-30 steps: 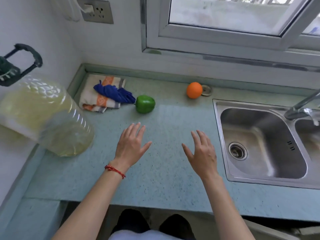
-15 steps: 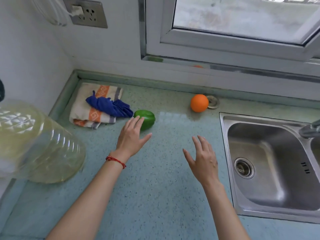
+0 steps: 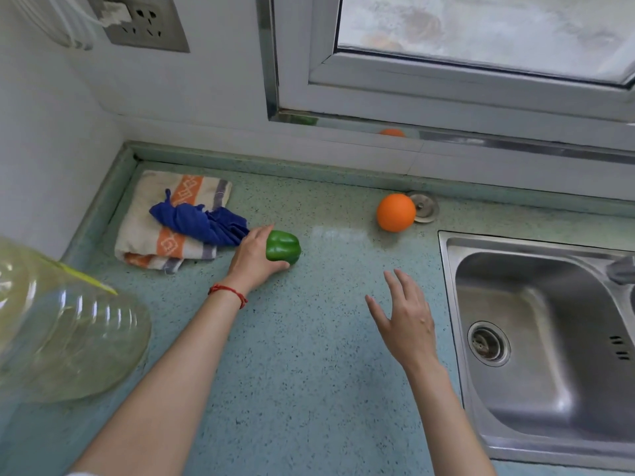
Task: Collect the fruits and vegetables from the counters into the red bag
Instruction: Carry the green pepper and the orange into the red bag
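A green bell pepper (image 3: 283,248) lies on the pale green counter (image 3: 309,355), and my left hand (image 3: 252,259) grips it, thumb below and fingers over its left side. Near the back wall an orange (image 3: 396,212) rests on the counter, apart from both hands. My right hand (image 3: 405,317) hovers over the counter with spread fingers, holding nothing, in front of the orange. No red bag is in view.
A folded striped towel (image 3: 151,231) with a blue cloth (image 3: 199,225) on it lies left of the pepper. A large clear oil jug (image 3: 58,331) stands at the left. A steel sink (image 3: 549,338) is at the right, a sink plug (image 3: 424,207) behind the orange.
My left hand has moved forward and closed round the green pepper. My right hand has advanced a little toward the orange. The view has shifted closer to the counter.
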`<state>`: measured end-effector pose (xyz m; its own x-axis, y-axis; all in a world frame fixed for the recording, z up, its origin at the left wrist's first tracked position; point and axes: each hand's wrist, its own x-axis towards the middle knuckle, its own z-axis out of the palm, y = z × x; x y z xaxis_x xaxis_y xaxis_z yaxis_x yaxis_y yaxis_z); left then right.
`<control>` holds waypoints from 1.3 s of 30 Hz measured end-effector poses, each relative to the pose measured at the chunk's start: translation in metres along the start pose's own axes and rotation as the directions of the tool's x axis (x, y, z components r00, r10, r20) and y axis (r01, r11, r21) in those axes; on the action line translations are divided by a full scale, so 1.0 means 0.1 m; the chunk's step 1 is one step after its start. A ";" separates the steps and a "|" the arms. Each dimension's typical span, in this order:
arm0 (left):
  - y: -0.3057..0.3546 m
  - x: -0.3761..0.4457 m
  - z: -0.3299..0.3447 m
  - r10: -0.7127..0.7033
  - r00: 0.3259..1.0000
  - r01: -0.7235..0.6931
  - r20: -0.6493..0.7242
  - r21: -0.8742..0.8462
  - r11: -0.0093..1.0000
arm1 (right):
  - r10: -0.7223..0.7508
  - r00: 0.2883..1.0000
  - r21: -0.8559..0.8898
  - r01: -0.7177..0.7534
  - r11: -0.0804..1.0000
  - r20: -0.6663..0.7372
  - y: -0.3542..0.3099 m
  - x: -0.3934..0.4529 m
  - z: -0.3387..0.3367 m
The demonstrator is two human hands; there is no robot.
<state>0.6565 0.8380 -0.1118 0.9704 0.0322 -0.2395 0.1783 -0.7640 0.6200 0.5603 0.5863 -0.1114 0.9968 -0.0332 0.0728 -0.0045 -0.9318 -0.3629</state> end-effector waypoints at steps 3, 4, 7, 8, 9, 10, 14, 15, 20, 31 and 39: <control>-0.01 0.00 0.01 0.001 0.998 -0.004 -0.059 -0.043 0.999 | 0.006 1.000 0.030 -0.006 1.000 0.006 0.01 0.09 0.02; 0.00 -0.01 0.01 0.005 0.996 -0.010 -0.084 -0.064 0.998 | 0.009 1.000 0.044 -0.009 0.999 0.009 0.00 0.13 0.02; 0.03 -0.07 0.04 -0.039 0.992 0.016 -0.123 -0.183 0.983 | 0.019 1.000 0.097 -0.020 0.995 0.015 -0.02 0.25 0.01; 0.05 -0.10 0.05 -0.066 0.990 0.035 -0.122 -0.244 0.969 | 0.029 0.999 0.123 -0.031 0.992 0.017 -0.03 0.31 0.00; 0.06 -0.12 0.07 -0.102 0.988 0.061 -0.115 -0.318 0.946 | 0.043 0.999 0.155 -0.045 0.987 0.020 -0.04 0.37 -0.01; 0.09 -0.15 0.08 -0.142 0.984 0.088 -0.108 -0.400 0.912 | 0.058 0.998 0.187 -0.061 0.980 0.021 -0.03 0.43 -0.01; 0.18 -0.26 0.14 -0.274 0.961 0.178 -0.035 -0.680 0.711 | 0.114 0.993 0.291 -0.105 0.951 -0.013 0.02 0.73 -0.01; 0.19 -0.28 0.15 -0.296 0.955 0.194 -0.009 -0.737 0.648 | 0.135 0.991 0.310 -0.121 0.943 -0.024 0.04 0.81 0.00; 0.21 -0.34 0.18 -0.365 0.929 0.241 0.062 -0.849 0.469 | 0.276 0.957 0.340 -0.231 0.912 -0.089 0.16 1.26 0.03; 0.08 -0.41 0.18 -0.382 0.924 0.217 0.022 -0.853 0.474 | 0.413 0.908 0.439 -0.399 0.805 0.069 0.28 1.72 0.19; 0.06 -0.53 0.20 -0.374 0.927 0.209 0.028 -0.867 0.453 | 0.419 0.905 0.550 -0.386 0.741 0.071 0.18 1.39 0.07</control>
<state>0.6030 0.8188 -0.1101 0.8285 0.2971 -0.4747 0.4247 0.2192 0.8784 0.6990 0.5680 -0.1146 0.9061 -0.3949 -0.1518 -0.3439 -0.4786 -0.8079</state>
